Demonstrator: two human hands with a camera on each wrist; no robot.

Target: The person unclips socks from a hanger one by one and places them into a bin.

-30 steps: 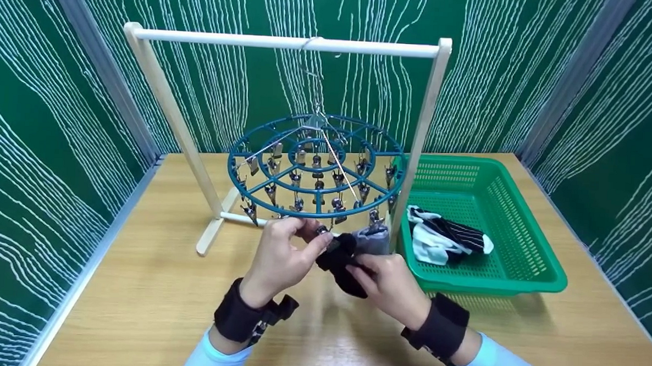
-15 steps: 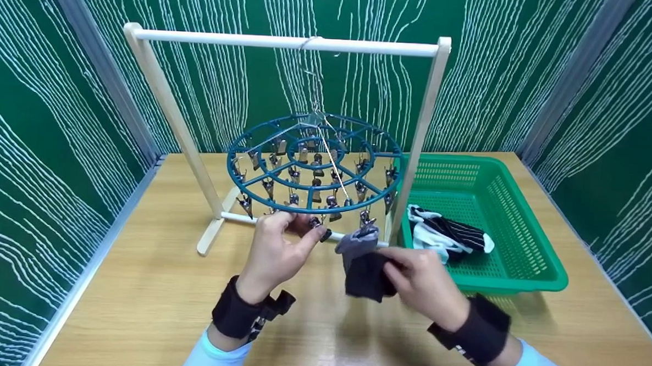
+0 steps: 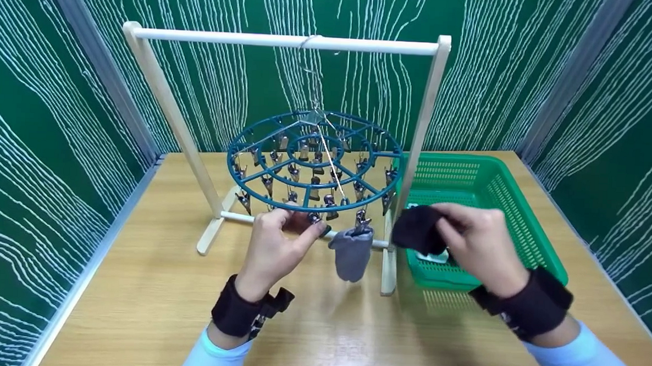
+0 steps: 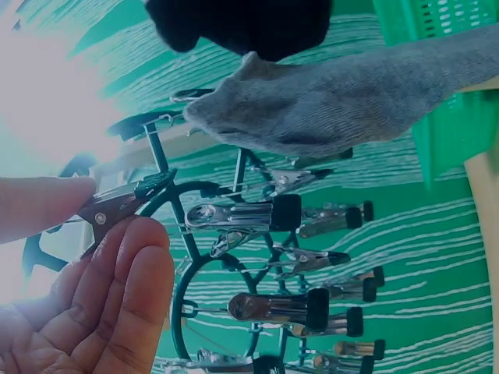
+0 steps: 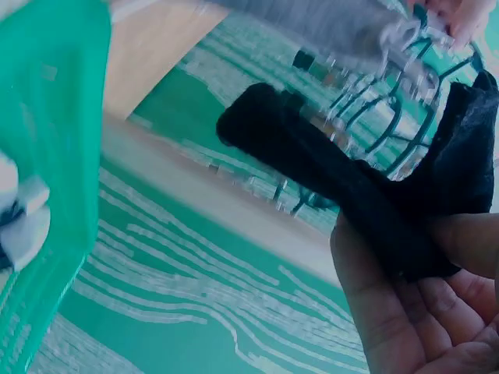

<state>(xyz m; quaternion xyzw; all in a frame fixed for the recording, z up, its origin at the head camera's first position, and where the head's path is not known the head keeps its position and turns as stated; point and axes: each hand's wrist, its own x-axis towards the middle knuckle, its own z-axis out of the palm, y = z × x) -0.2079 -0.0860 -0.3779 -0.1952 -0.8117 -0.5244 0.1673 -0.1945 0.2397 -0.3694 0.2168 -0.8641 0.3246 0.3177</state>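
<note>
At the front rim of a round blue-green clip hanger (image 3: 308,208), my left hand (image 3: 276,241) pinches a metal clip (image 4: 117,206) between thumb and fingers. No cloth shows in that clip. My right hand (image 3: 480,245) grips a black sock (image 3: 420,229), held up in front of the green basket's near left side. The right wrist view shows the black sock (image 5: 312,148) folded over the fingers, with its ends sticking out. A grey sock (image 3: 352,255) hangs from a clip just right of my left hand, apart from both hands.
The hanger hooks onto the white bar (image 3: 228,38) of a wooden stand, whose right post (image 3: 425,110) rises between the hanger and the green basket (image 3: 543,253). Black-and-white socks lie in the basket, mostly hidden by my right hand. Many loose clips (image 4: 281,306) dangle under the hanger.
My right hand has pulled the black sock away from the left hand's clip and carried it right, past the grey sock, toward the basket. My left hand stays on the clip.
</note>
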